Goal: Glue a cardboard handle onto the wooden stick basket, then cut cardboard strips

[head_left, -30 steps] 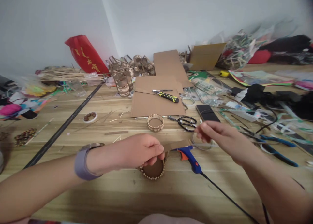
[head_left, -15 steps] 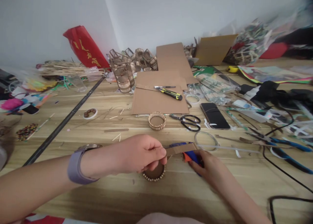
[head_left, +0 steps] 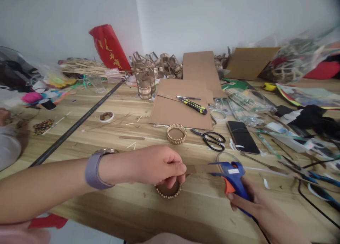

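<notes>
Nearest the wearer, the right hand [head_left: 261, 205] is closed round the handle of a blue glue gun [head_left: 236, 176], thumb beside its orange trigger. The left hand [head_left: 156, 166] pinches one end of a brown strip [head_left: 202, 169] between thumb and fingers. The strip extends rightward to the glue gun's nozzle; whether the two touch cannot be told. Directly below the left hand, and partly hidden by it, a small round basket [head_left: 169, 197] sits on the wooden table [head_left: 202, 215]. Beyond the hands stands a second round basket [head_left: 176, 134], with black-handled scissors [head_left: 212, 139] just to its right and a phone [head_left: 243, 137] farther right. Behind these lies a cardboard sheet [head_left: 172, 111] bearing a yellow-and-black knife [head_left: 195, 106]. At the back, a red bag [head_left: 110, 47] leans near the wall [head_left: 186, 20].
</notes>
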### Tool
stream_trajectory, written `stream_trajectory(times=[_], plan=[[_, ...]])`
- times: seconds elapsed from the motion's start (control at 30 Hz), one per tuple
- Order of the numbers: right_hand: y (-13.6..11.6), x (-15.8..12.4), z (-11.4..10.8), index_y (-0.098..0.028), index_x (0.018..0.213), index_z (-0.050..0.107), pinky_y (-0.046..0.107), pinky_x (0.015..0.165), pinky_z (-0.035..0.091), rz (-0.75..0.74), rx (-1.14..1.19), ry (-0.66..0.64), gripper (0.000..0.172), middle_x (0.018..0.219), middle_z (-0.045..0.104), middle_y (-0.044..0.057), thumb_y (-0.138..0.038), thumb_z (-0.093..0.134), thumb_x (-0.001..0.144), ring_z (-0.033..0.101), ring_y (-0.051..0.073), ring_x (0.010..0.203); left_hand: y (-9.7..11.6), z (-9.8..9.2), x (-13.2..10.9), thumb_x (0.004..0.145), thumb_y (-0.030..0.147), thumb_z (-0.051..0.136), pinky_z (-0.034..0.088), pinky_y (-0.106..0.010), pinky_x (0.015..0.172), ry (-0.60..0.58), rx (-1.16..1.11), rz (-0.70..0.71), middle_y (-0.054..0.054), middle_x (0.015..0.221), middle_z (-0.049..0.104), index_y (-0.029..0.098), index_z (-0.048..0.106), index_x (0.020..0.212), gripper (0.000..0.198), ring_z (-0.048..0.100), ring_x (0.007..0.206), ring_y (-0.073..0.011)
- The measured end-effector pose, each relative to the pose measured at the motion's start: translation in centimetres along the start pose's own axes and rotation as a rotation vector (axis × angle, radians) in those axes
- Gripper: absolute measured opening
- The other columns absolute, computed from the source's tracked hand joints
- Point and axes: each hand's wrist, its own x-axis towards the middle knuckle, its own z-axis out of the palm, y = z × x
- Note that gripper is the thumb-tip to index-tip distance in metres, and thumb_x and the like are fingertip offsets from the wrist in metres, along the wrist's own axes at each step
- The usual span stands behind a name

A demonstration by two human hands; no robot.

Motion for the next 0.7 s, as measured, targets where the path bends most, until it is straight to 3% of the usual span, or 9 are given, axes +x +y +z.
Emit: stream_trajectory(times=[0.07, 0.17, 0.27, 0.37, 0.43, 0.57, 0.7], plan=[[0.5, -0.2, -0.5, -0.021, 0.081, 0.063, 0.027, 0.055, 0.037, 0.050, 0.124, -0.047, 0.041, 0.058, 0.053, -0.004, -0.056, 0.077, 0.064, 0.046, 0.014, 0.054, 0.1, 0.1, 0.0, 0.094, 0.033, 0.044, 0.031, -0.019, 0.047, 0.008, -0.025, -0.015, 0.005, 0.058, 0.052, 0.017, 0.056, 0.074, 0.029, 0.039, 0.049, -0.0067], [1.1, 0.2, -1.2, -0.019, 0.077, 0.066, 0.027, 0.050, 0.034, 0.077, 0.323, -0.233, 0.054, 0.056, 0.052, -0.001, -0.069, 0.075, 0.058, 0.043, 0.013, 0.050, 0.0, 0.2, 0.1, 0.092, 0.034, 0.046, 0.031, -0.020, 0.046, 0.009, -0.081, -0.030, 0.006, 0.058, 0.050, 0.017, 0.055, 0.073, 0.027, 0.037, 0.047, -0.0068], [1.0, 0.8, -1.2, -0.019, 0.062, 0.062, 0.027, 0.048, 0.034, 0.060, 0.484, -0.304, 0.050, 0.051, 0.050, 0.001, -0.068, 0.073, 0.062, 0.041, 0.012, 0.047, -0.1, 0.3, 0.3, 0.090, 0.036, 0.050, 0.030, -0.021, 0.046, 0.005, -0.116, -0.025, 0.007, 0.057, 0.048, 0.017, 0.055, 0.075, 0.025, 0.036, 0.047, -0.0072], [0.3, 0.8, -0.9, -0.019, 0.063, 0.063, 0.024, 0.044, 0.030, 0.022, 0.570, -0.297, 0.043, 0.044, 0.042, -0.003, -0.061, 0.075, 0.065, 0.032, 0.008, 0.041, 0.0, 0.3, 0.2, 0.093, 0.038, 0.043, 0.031, -0.021, 0.046, 0.038, -0.065, -0.021, 0.006, 0.059, 0.048, 0.018, 0.056, 0.079, 0.028, 0.037, 0.048, -0.0080], [-0.1, 0.5, -0.9, -0.020, 0.065, 0.065, 0.023, 0.045, 0.029, -0.025, 0.579, -0.268, 0.038, 0.045, 0.043, -0.003, -0.056, 0.076, 0.069, 0.034, 0.008, 0.042, 0.1, 0.3, 0.0, 0.092, 0.040, 0.045, 0.032, -0.022, 0.048, 0.100, 0.068, 0.007, 0.005, 0.061, 0.049, 0.018, 0.058, 0.080, 0.028, 0.040, 0.051, -0.0087], [-0.5, -0.2, -1.0, -0.019, 0.066, 0.067, 0.023, 0.047, 0.031, -0.098, 0.511, -0.241, 0.035, 0.061, 0.059, 0.003, -0.052, 0.074, 0.073, 0.037, 0.007, 0.046, 0.2, 0.4, -0.5, 0.081, 0.042, 0.063, 0.031, -0.023, 0.052, 0.223, 0.358, 0.096, 0.005, 0.065, 0.054, 0.019, 0.059, 0.079, 0.024, 0.047, 0.057, -0.0104], [-0.7, -0.7, -0.8, -0.017, 0.066, 0.068, 0.024, 0.048, 0.032, -0.123, 0.363, -0.253, 0.038, 0.060, 0.059, 0.004, -0.054, 0.074, 0.072, 0.042, 0.010, 0.048, -0.3, 1.2, -0.6, 0.085, 0.041, 0.058, 0.031, -0.025, 0.055, 0.409, 0.447, 0.191, 0.004, 0.069, 0.058, 0.022, 0.058, 0.088, 0.020, 0.051, 0.060, -0.0130]])
